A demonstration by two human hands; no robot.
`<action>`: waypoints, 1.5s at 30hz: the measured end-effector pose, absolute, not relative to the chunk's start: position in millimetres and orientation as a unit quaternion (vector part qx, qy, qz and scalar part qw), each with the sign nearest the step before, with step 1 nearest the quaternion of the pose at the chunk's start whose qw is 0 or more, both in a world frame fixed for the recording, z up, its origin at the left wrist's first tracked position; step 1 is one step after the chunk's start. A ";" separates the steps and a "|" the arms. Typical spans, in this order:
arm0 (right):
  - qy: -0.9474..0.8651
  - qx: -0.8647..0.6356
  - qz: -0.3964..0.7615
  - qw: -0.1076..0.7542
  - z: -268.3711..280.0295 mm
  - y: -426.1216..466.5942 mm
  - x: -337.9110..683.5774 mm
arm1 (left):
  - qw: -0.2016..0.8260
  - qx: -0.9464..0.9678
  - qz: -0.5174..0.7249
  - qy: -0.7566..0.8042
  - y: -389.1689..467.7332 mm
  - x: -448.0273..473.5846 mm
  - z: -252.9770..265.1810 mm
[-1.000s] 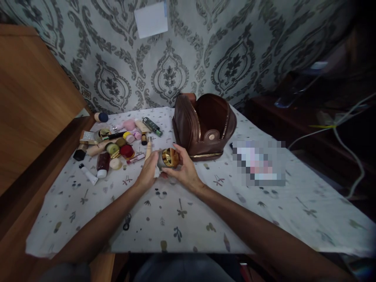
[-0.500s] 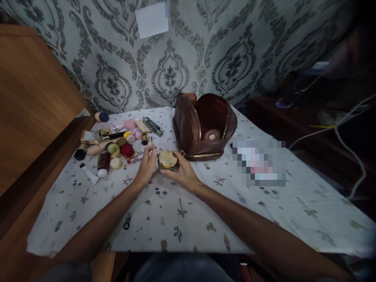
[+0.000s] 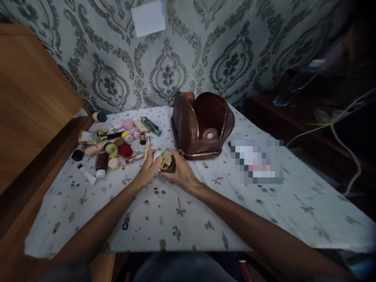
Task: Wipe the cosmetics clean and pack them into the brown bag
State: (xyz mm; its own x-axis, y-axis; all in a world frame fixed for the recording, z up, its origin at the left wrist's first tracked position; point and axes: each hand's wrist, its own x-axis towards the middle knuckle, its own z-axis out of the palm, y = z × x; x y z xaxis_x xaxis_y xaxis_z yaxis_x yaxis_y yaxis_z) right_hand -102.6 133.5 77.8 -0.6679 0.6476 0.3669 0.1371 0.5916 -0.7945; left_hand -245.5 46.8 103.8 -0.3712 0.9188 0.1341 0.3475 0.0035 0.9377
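My right hand [image 3: 184,173] is wrapped round the side of a dark cosmetic jar with a shiny gold lid [image 3: 167,161], tilted above the table. A crumpled white wipe or tissue [image 3: 158,157] is pinched in my left hand [image 3: 148,168] and pressed against the lid's left side; my fingers cover part of both. Just beyond my left fingertips lies a slim beige tube [image 3: 147,145]. A pink lip gloss tube [image 3: 134,158] rests to the left of that hand. Behind my right hand stands a brown leather cosmetic bag [image 3: 202,129], unzipped and gaping.
Several cosmetics cluster at the left, among them a red jar [image 3: 125,151], a dark red bottle [image 3: 102,163], a white tube [image 3: 87,174] and a green bottle [image 3: 150,126]. A blurred-out flat item [image 3: 255,161] lies at the right on the patterned tablecloth [image 3: 202,219].
My left hand has moved right onto the jar, bringing the white wipe against its gold lid. The jar has tipped in my right hand. The view has shifted slightly.
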 end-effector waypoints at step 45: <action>-0.841 -0.254 0.360 0.313 87.8 132.6 -101.4 | 0.324 0.631 0.468 0.527 44.4 -292.8 137.1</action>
State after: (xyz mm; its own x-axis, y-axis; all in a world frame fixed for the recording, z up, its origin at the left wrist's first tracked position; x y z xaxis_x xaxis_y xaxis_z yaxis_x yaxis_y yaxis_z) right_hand -101.4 132.6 87.8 -0.6753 0.6530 0.3429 0.2022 0.6110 -0.7654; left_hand -292.8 44.4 137.1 0.0051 0.9685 0.2491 0.3621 -0.2340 0.9023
